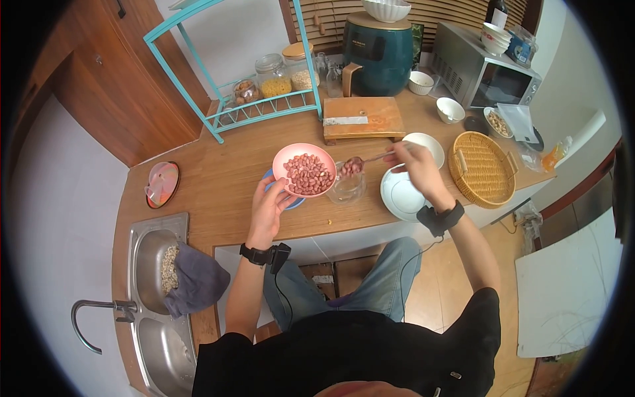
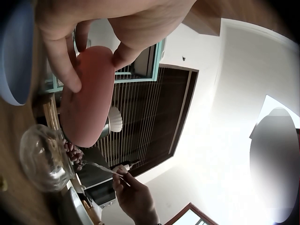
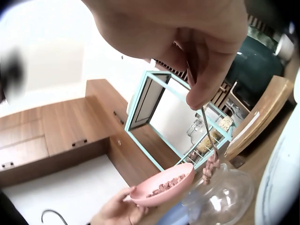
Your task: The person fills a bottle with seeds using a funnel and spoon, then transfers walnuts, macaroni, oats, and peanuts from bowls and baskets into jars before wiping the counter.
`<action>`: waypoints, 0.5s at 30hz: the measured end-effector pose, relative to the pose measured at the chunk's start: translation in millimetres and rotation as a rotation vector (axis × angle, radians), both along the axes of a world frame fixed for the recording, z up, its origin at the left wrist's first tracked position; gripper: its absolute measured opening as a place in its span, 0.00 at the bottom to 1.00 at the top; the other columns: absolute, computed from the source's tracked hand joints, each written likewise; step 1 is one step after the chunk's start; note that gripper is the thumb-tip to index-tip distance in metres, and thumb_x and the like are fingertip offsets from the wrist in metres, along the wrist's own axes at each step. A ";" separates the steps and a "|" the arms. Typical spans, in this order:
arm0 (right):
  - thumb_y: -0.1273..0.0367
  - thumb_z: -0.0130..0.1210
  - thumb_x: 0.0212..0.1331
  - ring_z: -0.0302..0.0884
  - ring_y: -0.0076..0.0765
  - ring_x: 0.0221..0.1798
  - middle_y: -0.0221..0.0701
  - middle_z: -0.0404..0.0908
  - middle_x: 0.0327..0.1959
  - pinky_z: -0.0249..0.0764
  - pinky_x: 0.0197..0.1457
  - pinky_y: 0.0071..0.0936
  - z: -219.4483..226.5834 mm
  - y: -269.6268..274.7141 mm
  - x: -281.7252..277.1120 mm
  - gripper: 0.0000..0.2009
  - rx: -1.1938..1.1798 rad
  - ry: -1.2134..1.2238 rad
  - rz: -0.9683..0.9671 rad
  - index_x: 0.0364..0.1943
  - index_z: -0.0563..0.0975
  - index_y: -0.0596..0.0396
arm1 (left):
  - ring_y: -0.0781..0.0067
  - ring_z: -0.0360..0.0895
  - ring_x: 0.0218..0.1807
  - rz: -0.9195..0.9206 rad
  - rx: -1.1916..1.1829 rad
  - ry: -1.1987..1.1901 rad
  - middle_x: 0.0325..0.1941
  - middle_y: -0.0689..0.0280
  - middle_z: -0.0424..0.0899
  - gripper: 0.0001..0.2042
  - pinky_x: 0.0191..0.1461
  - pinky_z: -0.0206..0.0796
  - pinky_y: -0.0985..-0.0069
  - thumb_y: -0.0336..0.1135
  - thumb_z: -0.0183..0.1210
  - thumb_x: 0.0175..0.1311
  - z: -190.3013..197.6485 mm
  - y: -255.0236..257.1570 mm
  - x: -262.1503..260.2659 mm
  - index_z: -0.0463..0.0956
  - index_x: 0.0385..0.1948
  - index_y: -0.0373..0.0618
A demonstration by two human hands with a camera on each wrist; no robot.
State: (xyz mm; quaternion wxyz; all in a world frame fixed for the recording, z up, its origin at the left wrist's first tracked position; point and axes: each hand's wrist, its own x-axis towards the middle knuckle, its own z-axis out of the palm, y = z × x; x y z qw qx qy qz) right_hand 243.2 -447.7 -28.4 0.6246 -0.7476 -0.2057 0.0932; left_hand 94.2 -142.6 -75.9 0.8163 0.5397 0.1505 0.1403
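Observation:
My left hand (image 1: 266,213) grips the rim of a pink bowl (image 1: 286,154), thumb on the inside edge. Red-skinned peanuts (image 1: 311,175) lie in this bowl, which is held up over a blue dish (image 1: 295,204). A clear glass jar (image 1: 347,191) stands on the counter just right of the bowl. In my right hand (image 1: 418,171) a metal spoon (image 1: 379,157) is pinched by its handle. Its bowl, heaped with peanuts (image 3: 210,169), hangs over the jar's mouth in the right wrist view.
Right of the jar are a white plate (image 1: 401,196), a white bowl (image 1: 433,147) and a wicker tray (image 1: 473,182). Behind stand a wooden board (image 1: 380,119), a green air fryer (image 1: 376,56) and a turquoise rack (image 1: 264,114). A sink (image 1: 147,264) lies at the left.

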 end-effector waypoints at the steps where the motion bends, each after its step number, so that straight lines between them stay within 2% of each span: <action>1: 0.64 0.45 0.73 0.82 0.29 0.38 0.38 0.84 0.36 0.79 0.42 0.23 4.5 4.2 -9.6 0.16 -0.069 -0.073 0.012 0.45 0.78 0.67 | 0.64 0.78 0.54 -0.006 0.008 0.011 0.53 0.58 0.77 0.20 0.56 0.74 0.70 0.37 0.57 0.68 4.4 -1.3 0.7 0.64 0.55 0.38; 3: 0.65 0.45 0.72 0.82 0.28 0.38 0.38 0.84 0.35 0.79 0.40 0.24 25.4 10.6 -32.0 0.16 -0.212 -0.217 0.034 0.45 0.79 0.67 | 0.64 0.78 0.54 -0.026 0.012 0.021 0.53 0.57 0.77 0.21 0.56 0.74 0.69 0.37 0.58 0.67 7.3 -0.3 3.8 0.64 0.56 0.37; 7: 0.67 0.47 0.71 0.84 0.33 0.34 0.40 0.86 0.32 0.80 0.38 0.27 38.7 12.9 -36.8 0.14 -0.100 -0.398 -0.051 0.43 0.79 0.67 | 0.63 0.78 0.53 -0.052 0.002 0.017 0.53 0.54 0.76 0.23 0.55 0.74 0.67 0.37 0.60 0.65 5.7 2.8 5.7 0.62 0.56 0.37; 11: 0.68 0.47 0.71 0.84 0.31 0.36 0.40 0.86 0.35 0.80 0.38 0.27 41.4 23.5 -38.3 0.14 0.053 -0.352 0.037 0.44 0.79 0.66 | 0.63 0.78 0.52 -0.054 -0.005 -0.002 0.53 0.54 0.77 0.22 0.54 0.74 0.68 0.37 0.60 0.65 3.4 -1.7 10.3 0.63 0.55 0.37; 15: 0.67 0.46 0.72 0.84 0.30 0.37 0.39 0.85 0.36 0.81 0.38 0.26 29.4 31.4 -28.8 0.14 -0.037 -0.352 0.080 0.45 0.79 0.66 | 0.63 0.79 0.51 -0.136 -0.001 0.016 0.51 0.54 0.77 0.21 0.53 0.75 0.68 0.36 0.58 0.65 5.8 1.7 22.4 0.63 0.55 0.37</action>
